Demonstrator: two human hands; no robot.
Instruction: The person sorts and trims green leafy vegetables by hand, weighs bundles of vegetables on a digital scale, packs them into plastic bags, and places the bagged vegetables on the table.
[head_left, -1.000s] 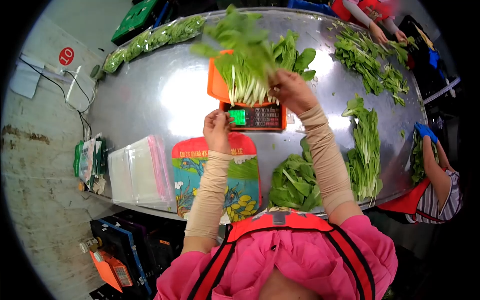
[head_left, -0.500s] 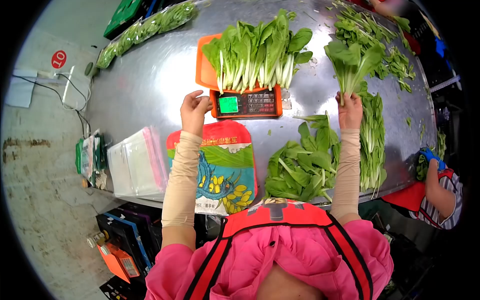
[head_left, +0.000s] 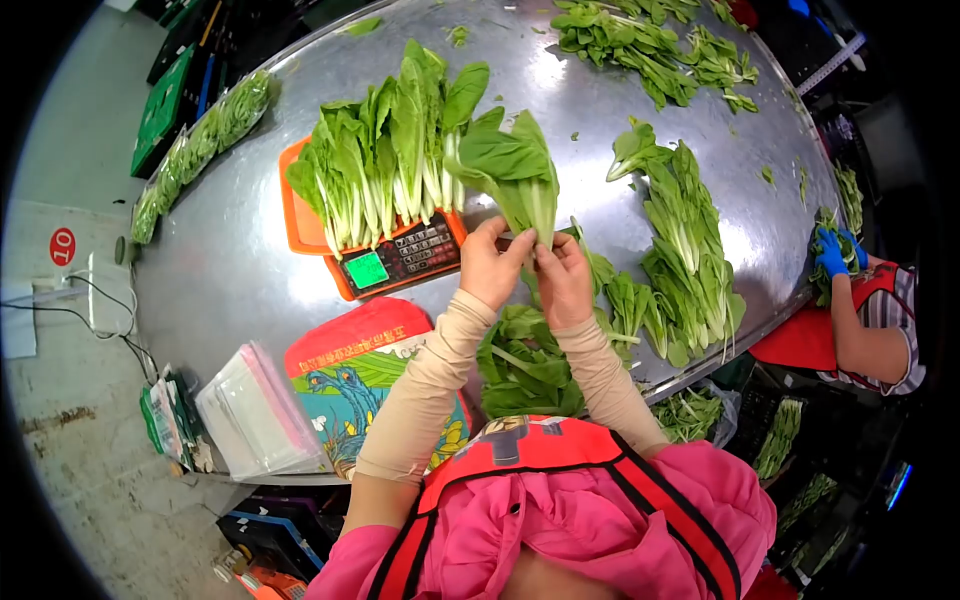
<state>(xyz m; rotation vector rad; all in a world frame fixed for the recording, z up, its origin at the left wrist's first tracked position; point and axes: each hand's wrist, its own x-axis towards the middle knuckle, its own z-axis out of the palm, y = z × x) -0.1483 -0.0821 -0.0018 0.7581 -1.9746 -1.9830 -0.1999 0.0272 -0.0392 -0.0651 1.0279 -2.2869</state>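
Between my two hands a leafy green plant (head_left: 512, 170) stands with its leaves pointing away from me. My left hand (head_left: 495, 262) pinches its lower end from the left, and my right hand (head_left: 562, 280) grips the base from the right. To the left, an orange scale (head_left: 405, 257) with a lit green display carries a row of greens (head_left: 385, 160), white stems toward me. A loose pile of greens (head_left: 530, 365) lies just below my hands, partly hidden by my right forearm.
A long heap of greens (head_left: 690, 255) lies to the right, another (head_left: 635, 50) farther back. Bagged greens (head_left: 200, 150) lie at the left edge. Plastic bags (head_left: 262, 415) and a printed sheet (head_left: 350, 375) are near the front. A co-worker's blue-gloved hands (head_left: 835, 252) hold greens at far right.
The view has turned and shifted right. My right hand has come from the scale, over the right side, to the middle with greens. My left hand has moved right and joined it on the plant.
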